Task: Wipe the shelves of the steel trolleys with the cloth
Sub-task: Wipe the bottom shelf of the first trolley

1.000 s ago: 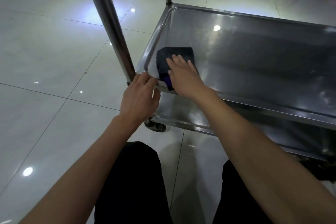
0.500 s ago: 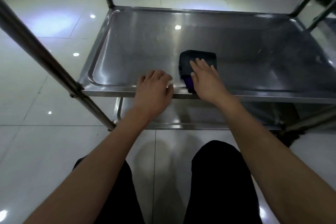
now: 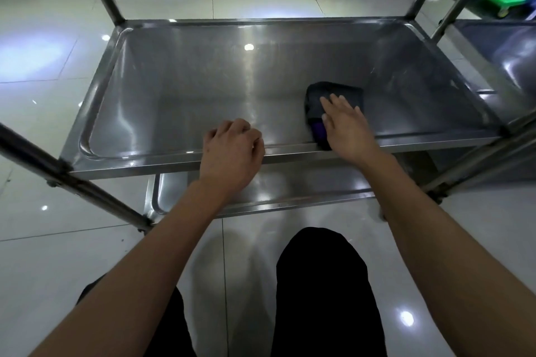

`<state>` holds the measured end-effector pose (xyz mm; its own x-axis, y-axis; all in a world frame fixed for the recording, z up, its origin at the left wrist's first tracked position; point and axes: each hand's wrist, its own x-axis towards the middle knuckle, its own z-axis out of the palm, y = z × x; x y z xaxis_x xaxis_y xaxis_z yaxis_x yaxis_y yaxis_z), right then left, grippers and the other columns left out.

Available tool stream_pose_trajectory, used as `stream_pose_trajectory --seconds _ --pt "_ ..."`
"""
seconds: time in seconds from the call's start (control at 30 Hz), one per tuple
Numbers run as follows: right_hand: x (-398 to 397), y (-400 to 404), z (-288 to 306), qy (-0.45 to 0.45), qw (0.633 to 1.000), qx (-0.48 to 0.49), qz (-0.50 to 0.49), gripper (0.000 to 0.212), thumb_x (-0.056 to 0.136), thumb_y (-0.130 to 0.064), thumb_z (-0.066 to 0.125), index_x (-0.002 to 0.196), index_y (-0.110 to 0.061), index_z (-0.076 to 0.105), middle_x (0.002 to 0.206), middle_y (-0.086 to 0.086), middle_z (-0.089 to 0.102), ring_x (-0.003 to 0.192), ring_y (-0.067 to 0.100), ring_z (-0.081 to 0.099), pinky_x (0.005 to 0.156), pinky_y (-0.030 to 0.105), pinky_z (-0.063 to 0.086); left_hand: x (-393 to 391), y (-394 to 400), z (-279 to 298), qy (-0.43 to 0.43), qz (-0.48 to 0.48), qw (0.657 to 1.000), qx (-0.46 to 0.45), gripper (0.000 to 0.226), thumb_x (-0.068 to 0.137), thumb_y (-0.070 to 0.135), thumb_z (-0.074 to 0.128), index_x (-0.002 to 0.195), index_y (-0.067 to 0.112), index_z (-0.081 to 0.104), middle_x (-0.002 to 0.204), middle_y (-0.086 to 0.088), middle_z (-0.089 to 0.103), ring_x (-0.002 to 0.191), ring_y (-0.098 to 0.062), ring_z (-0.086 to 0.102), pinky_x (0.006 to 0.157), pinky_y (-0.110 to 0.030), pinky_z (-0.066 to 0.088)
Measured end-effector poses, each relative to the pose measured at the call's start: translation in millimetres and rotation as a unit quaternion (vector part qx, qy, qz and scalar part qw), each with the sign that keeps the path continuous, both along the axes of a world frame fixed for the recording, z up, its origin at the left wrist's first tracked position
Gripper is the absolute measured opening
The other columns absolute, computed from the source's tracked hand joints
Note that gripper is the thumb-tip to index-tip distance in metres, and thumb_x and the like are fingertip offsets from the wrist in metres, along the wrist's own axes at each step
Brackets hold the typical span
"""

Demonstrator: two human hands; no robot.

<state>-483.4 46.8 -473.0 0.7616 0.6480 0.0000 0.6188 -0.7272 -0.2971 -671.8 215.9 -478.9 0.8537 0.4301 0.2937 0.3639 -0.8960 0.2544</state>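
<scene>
Two hands on trolley: right hand (image 3: 346, 127) flat, fingers straight, pressing cloth (image 3: 333, 98) on shelf (image 3: 203, 90), near right. Left hand (image 3: 232, 151) curls over near rim, bracing. Keep pressure even, overlap strokes, reach corners.

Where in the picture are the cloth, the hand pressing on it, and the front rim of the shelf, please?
cloth (image 3: 345, 93), head view, on its dark far part beyond the fingers.
right hand (image 3: 346, 127), head view, on the back of the hand.
shelf front rim (image 3: 139, 164), head view, on the bare left stretch of the rim.
</scene>
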Motion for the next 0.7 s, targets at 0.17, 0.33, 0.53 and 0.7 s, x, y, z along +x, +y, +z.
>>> stream_pose_trajectory --seconds 0.17,0.33,0.53,0.7 --pt "-2.6 12.2 0.0 -0.007 1.0 -0.007 0.009 0.049 0.108 -0.022 0.027 0.156 -0.015 0.025 0.165 0.008 0.018 0.153 0.024 0.01 0.122 0.045 0.007 -3.5 8.7 3.0 0.006 -0.015 1.0 -0.022 0.024 0.097 0.036 0.054 0.106 0.026 0.074 0.117 0.006 0.065 0.109 -0.023 0.058 0.09 -0.04 0.041" --pt "-13.4 50.3 0.2 -0.006 0.999 -0.008 0.044 0.05 0.108 -0.023 0.025 0.157 -0.016 0.022 0.166 0.008 0.016 0.153 0.023 0.008 0.123 0.044 0.006 -25.3 31.2 8.3 0.006 -0.023 0.999 -0.04 0.03 0.096 0.036 0.057 0.121 0.024 0.068 0.127 0.003 0.064 0.123 -0.024 0.053 0.098 -0.042 0.042" --pt "-40.3 122.3 -0.4 -0.018 0.995 0.0 0.095 0.051 0.108 -0.024 0.027 0.158 -0.018 0.021 0.166 0.006 0.017 0.153 0.022 0.009 0.123 0.045 0.007 -79.4 101.2 18.8 0.037 0.12 0.992 0.008 0.025 0.093 0.037 0.056 0.109 0.023 0.069 0.122 -0.001 0.065 0.122 -0.029 0.051 0.101 -0.052 0.036" --pt "-69.4 192.1 -3.5 -0.031 0.99 -0.002 0.141 0.051 0.108 -0.025 0.026 0.158 -0.02 0.021 0.166 0.005 0.017 0.154 0.022 0.009 0.124 0.046 0.008 -113.5 133.2 20.6 0.091 0.179 0.979 0.016 0.027 0.094 0.044 0.051 0.107 0.029 0.069 0.12 0.002 0.063 0.121 -0.03 0.052 0.101 -0.055 0.037"
